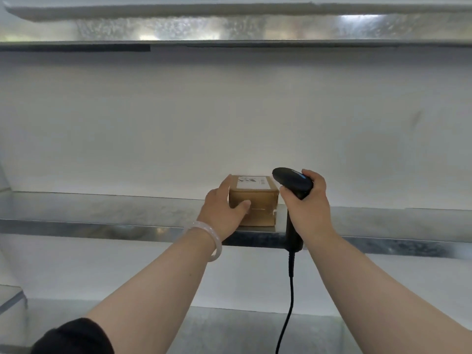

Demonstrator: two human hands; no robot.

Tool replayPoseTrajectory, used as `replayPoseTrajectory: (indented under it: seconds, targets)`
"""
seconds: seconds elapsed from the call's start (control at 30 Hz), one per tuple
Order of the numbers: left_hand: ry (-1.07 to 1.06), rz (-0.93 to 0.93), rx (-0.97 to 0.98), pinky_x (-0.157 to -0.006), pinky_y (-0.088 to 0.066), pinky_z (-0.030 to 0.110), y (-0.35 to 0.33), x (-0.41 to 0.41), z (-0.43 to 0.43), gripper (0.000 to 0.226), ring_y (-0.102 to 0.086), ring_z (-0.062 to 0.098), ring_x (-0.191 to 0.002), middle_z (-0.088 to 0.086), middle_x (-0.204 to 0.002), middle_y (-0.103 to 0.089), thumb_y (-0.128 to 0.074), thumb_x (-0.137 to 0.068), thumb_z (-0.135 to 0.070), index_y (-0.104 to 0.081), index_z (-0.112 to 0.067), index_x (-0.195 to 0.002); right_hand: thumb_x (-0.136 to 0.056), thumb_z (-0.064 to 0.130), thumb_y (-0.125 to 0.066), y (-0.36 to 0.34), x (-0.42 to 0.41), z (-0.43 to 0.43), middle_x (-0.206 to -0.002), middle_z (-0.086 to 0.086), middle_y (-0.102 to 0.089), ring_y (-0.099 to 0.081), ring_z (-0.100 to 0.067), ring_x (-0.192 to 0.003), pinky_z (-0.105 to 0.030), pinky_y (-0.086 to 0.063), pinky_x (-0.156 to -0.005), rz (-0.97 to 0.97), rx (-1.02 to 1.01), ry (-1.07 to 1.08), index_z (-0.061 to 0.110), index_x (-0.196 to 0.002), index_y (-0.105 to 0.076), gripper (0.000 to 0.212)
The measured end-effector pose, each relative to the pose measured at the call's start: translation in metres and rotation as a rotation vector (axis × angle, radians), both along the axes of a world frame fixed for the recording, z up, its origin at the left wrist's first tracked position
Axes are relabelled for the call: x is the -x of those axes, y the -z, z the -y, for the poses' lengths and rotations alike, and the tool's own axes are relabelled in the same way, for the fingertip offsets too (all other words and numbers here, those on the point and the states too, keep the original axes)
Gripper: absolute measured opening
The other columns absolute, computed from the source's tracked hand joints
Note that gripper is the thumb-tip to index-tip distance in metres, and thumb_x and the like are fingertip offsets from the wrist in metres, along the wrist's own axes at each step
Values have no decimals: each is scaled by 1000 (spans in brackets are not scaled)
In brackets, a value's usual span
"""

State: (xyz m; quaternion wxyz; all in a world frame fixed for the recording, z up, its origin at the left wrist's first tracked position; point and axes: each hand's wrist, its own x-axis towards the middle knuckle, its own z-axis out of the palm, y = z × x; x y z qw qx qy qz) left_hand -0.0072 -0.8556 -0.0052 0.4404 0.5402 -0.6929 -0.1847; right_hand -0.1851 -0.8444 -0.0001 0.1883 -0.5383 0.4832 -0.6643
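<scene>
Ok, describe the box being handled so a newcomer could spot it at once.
Find the middle metal shelf against the white wall. Near its centre sits a brown cardboard box, held by the left hand. Its white top label sets it apart from the black scanner.

brown cardboard box [255, 200] on shelf, black scanner [293, 185] upright

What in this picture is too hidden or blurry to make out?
Head view only.
- The label on the box: print too small and blurred to read.
- The box's left side: covered by the left hand.
- The scanner handle: wrapped by the right hand.
- The cable: cut off by the bottom edge.
</scene>
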Motion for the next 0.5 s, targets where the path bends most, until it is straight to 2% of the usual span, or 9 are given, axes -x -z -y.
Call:
replayPoseTrajectory:
  seconds: [0.07,0.17,0.27,0.3,0.37,0.4,0.43,0.5]
  targets:
    - [48,-29,-11,-97,-42,26,2,1,12,64,-47,16,-117,-3,-146,-44,-57,-100,-38,-22,-38,-154,-89,24,-69,-2,-1,9,-104,15,-53,-56,-3,-87,-6,-40,-64,36,-31,-12,28,-133,-39,53]
    - [38,-24,-18,-99,-50,33,10,2,23,59,-54,21,-113,-3,-138,-52,-57,-100,-37,-26,-39,-150,-89,25,-69,3,-4,16,-105,13,-54,-55,1,-85,-8,-40,-62,72,-62,-20,29,-132,-39,52]
    - [12,-50,24,-99,-51,35,15,1,24,52,-55,20,-110,-3,-134,-54,-56,-101,-33,-31,-40,-145,-89,21,-68,9,-4,16,-102,17,-55,-59,-1,-88,-7,-45,-58,113,-46,-25,32,-129,-40,49]
    - [14,-62,42,-100,-51,35,16,-1,22,51,-54,19,-110,-4,-134,-53,-57,-101,-32,-32,-40,-144,-89,20,-69,10,-4,15,-105,15,-56,-61,-5,-90,-9,-49,-62,133,-33,-36,33,-127,-41,50]
    - [24,-85,89,-101,-50,33,17,-3,15,51,-51,15,-111,-9,-135,-50,-57,-101,-27,-33,-41,-143,-87,21,-71,10,-4,13,-111,9,-59,-65,-13,-95,-28,-59,-76,193,-14,-75,36,-124,-42,50]
    - [30,-97,116,-101,-49,31,18,-4,9,52,-50,13,-113,-11,-134,-48,-58,-101,-24,-33,-40,-143,-87,22,-72,10,-3,12,-113,8,-59,-65,-15,-98,-36,-59,-83,216,-8,-92,38,-123,-42,50]
    - [39,-108,148,-101,-48,27,20,-4,1,53,-49,11,-115,-13,-135,-47,-59,-100,-21,-34,-39,-143,-86,22,-72,9,-3,8,-114,8,-59,-64,-15,-100,-40,-58,-88,223,2,-102,38,-123,-42,50]
    - [61,-148,207,-99,-48,21,25,-2,-16,51,-49,6,-117,-15,-134,-48,-62,-98,-17,-38,-40,-138,-87,22,-71,8,-4,0,-116,10,-58,-61,-12,-105,-37,-54,-93,201,34,-108,37,-125,-42,50]
